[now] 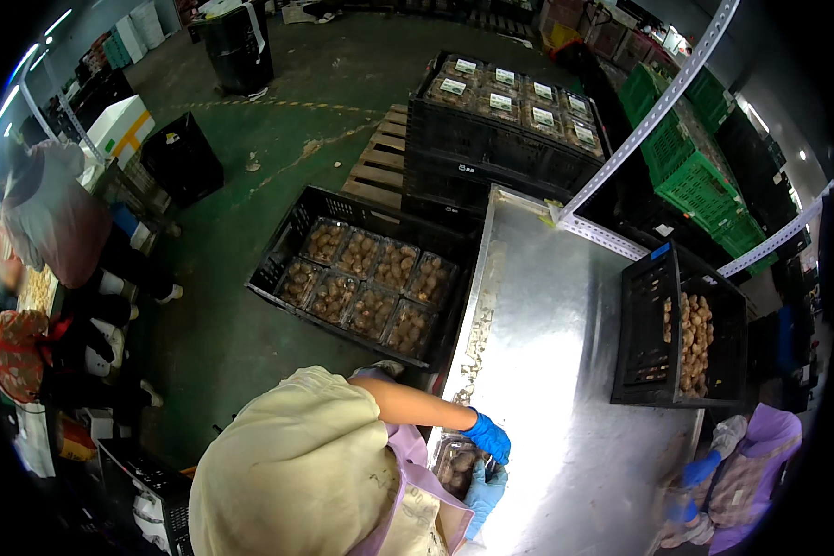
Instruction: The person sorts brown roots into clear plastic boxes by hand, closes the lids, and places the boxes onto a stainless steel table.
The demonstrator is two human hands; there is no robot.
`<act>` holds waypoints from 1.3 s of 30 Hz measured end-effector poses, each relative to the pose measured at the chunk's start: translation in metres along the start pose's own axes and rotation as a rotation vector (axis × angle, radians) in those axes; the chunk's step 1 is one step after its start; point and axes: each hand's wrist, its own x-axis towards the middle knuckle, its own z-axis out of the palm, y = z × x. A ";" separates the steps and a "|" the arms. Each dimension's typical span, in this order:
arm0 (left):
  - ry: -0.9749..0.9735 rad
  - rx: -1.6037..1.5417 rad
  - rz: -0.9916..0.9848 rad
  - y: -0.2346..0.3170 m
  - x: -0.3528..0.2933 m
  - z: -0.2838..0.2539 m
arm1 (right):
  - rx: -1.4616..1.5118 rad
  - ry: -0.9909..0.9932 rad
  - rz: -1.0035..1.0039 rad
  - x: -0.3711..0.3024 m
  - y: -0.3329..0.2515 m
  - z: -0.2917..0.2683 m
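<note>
A clear plastic box [455,466] of brown, mushroom-like produce rests at the left edge of the metal table. My left hand [488,437], in a dark blue glove, reaches across its far corner with the fingers curled down on the rim. Closer to me, my right hand [485,495] in a lighter blue glove grips the box's right side, thumb up by the rim. Both hands partly cover the box, so I cannot tell whether its lid is closed.
Left of the metal table [565,352], a black crate [273,298] holds several filled boxes. Labelled packs [500,102] top stacked crates beyond. A tipped black crate [635,343] of loose produce stands at the table's right. A gloved co-worker [760,463] is at right; others work at left.
</note>
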 end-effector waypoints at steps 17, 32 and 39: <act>0.271 0.381 0.102 0.018 -0.011 0.032 | 0.060 0.133 -0.026 -0.004 -0.008 -0.024; -0.199 0.199 0.115 0.000 0.014 0.001 | -0.633 0.083 -0.461 -0.016 0.017 -0.060; -0.235 0.077 0.099 0.001 0.007 0.023 | -0.508 -0.002 -0.232 -0.012 0.038 -0.074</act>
